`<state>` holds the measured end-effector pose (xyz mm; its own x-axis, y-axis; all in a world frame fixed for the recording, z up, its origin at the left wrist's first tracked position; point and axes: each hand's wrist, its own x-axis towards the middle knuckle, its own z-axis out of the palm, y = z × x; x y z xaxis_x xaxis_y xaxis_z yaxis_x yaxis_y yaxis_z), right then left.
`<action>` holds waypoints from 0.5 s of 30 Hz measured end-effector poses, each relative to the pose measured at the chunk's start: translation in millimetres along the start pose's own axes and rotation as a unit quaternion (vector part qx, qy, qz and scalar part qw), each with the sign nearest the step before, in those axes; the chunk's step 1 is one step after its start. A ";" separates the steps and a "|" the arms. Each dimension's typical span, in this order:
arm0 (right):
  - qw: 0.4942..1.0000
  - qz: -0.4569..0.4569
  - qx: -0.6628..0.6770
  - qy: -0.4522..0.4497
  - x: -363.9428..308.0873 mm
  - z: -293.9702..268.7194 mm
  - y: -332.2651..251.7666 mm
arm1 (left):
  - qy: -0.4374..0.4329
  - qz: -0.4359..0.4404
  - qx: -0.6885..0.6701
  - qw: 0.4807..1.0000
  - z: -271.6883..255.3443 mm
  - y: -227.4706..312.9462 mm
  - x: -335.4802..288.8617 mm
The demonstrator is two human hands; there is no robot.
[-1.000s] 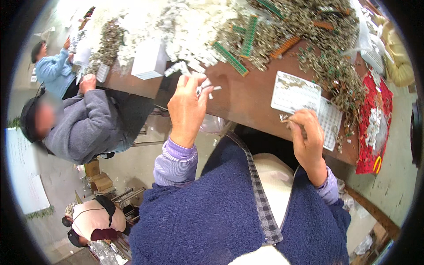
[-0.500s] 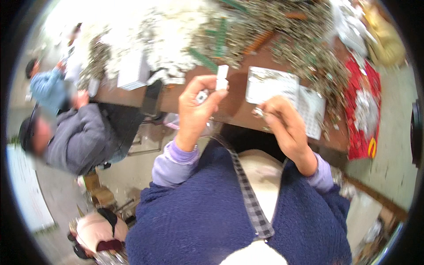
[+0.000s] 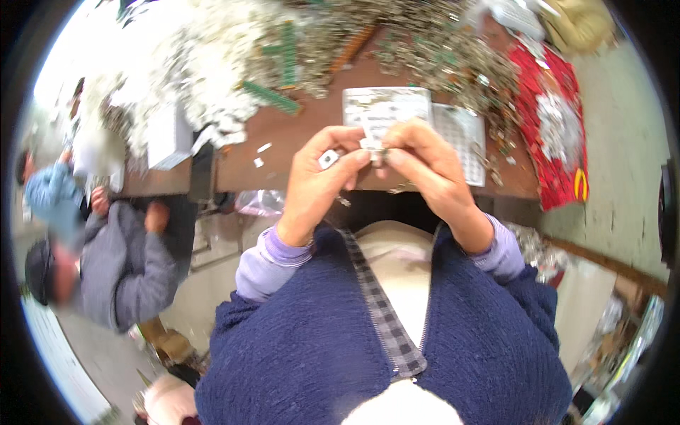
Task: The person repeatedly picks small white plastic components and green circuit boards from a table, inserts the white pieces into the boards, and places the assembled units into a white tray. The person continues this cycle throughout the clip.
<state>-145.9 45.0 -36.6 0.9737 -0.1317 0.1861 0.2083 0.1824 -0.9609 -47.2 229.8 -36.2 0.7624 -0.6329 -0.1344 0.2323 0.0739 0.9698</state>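
Observation:
My left hand (image 3: 315, 177) pinches a small white plastic piece (image 3: 367, 144) between thumb and fingers. A second white piece with a dark hole (image 3: 328, 159) is tucked against its curled fingers. My right hand (image 3: 439, 170) is closed at the fingertips on a small silvery metal part (image 3: 380, 150), held up against the white piece. The fingertips of both hands nearly meet above the table's front edge. Whether the two parts are joined cannot be made out. Behind the hands lies a white sheet or tray with small metal parts (image 3: 358, 99) on it.
A printed white sheet (image 3: 467, 131) lies at the right. Heaps of metal parts (image 3: 453, 64) and white pieces (image 3: 219, 92) cover the brown table's (image 3: 273, 166) far side, with green strips (image 3: 273, 98) among them. A white box (image 3: 168, 138) stands left; a red bag (image 3: 549, 127) lies right. People work at left.
My right hand has moved left and up to meet my left hand, bringing the metal part to the white piece. The whole view has shifted; two loose white bits now show on the table.

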 end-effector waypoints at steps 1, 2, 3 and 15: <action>1.000 0.008 0.007 0.006 -0.7 1.7 0.8 | 0.000 0.009 0.008 1.000 -8.5 1.7 -2.6; 1.000 0.002 -0.015 0.000 1.1 1.7 2.9 | -0.004 0.022 0.025 0.999 -20.1 4.0 -6.8; 0.999 0.036 0.017 0.003 -0.1 3.3 5.0 | -0.010 -0.010 0.068 0.998 -34.8 7.6 -16.2; 0.991 0.080 0.060 -0.090 -3.1 19.2 21.9 | 0.239 0.208 0.497 0.808 -122.2 13.3 -53.2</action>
<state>-142.6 68.1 -54.3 0.9937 0.0819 0.0770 0.0489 0.3022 -0.9520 -10.8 358.6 -41.0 0.8511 -0.3257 0.4117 -0.5225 -0.6014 0.6045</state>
